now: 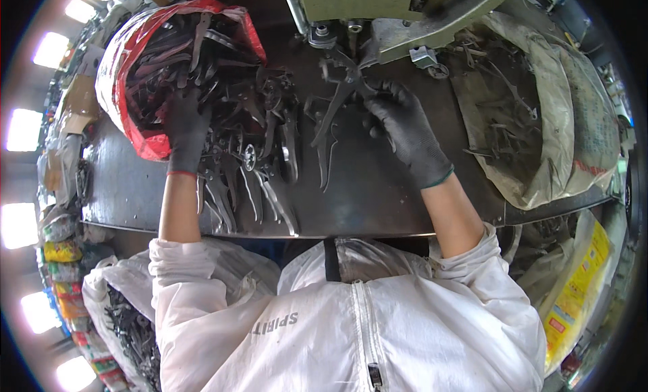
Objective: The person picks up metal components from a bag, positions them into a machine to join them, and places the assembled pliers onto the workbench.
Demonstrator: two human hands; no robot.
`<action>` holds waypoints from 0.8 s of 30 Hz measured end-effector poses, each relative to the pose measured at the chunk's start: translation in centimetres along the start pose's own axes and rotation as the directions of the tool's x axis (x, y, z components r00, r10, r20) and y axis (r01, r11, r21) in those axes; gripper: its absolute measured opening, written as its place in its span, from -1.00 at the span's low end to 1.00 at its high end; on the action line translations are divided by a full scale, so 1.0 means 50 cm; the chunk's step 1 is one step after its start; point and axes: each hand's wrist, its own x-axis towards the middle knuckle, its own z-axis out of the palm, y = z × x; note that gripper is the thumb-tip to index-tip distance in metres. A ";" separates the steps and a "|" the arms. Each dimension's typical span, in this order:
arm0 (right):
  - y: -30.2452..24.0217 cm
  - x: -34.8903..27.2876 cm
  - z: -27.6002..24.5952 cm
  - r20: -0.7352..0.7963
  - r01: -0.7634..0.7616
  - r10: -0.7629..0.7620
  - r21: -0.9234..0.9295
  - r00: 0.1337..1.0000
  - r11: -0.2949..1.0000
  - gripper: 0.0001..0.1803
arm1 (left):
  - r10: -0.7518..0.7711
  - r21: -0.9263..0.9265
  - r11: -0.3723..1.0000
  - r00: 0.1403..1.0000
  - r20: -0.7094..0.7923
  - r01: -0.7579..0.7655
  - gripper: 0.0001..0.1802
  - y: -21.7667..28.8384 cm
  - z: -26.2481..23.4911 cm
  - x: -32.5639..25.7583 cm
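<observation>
A dark metal worktable (378, 196) fills the middle of the view. At two o'clock a tan sack (574, 122) lies open with metal parts inside. At eleven o'clock a red and white bag (138, 48) spills dark plier blanks, and a pile of them (260, 156) spreads toward the centre. At twelve o'clock stands a green machine (378, 7). The right hand (401, 125), in a black glove, pinches one pair of pliers (334, 105) just below the machine. The left hand (185, 125), gloved too, rests on the pile at the bag's mouth; whether its fingers close on anything cannot be told.
</observation>
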 end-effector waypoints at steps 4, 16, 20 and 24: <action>0.029 0.001 -0.009 -0.079 -0.034 0.028 -0.080 0.997 0.996 -0.67 | 0.081 -0.172 0.978 0.976 -0.202 -0.117 -0.62 0.013 -0.021 -0.004; 0.060 -0.018 0.016 -0.050 0.082 -0.075 0.161 0.996 0.983 -0.78 | 0.397 -0.783 0.528 0.910 -0.115 -0.330 -0.47 0.369 -0.194 -0.143; 0.079 -0.042 -0.044 -0.045 0.353 -0.351 0.179 0.935 0.918 -0.79 | 0.472 -0.792 0.453 0.863 -0.177 -0.410 -0.49 0.507 -0.187 -0.166; -0.017 -0.180 -0.186 -0.099 0.068 -0.461 -0.941 0.882 0.332 -0.65 | 0.487 -0.673 0.649 0.874 0.010 -0.354 -0.52 0.451 -0.029 -0.151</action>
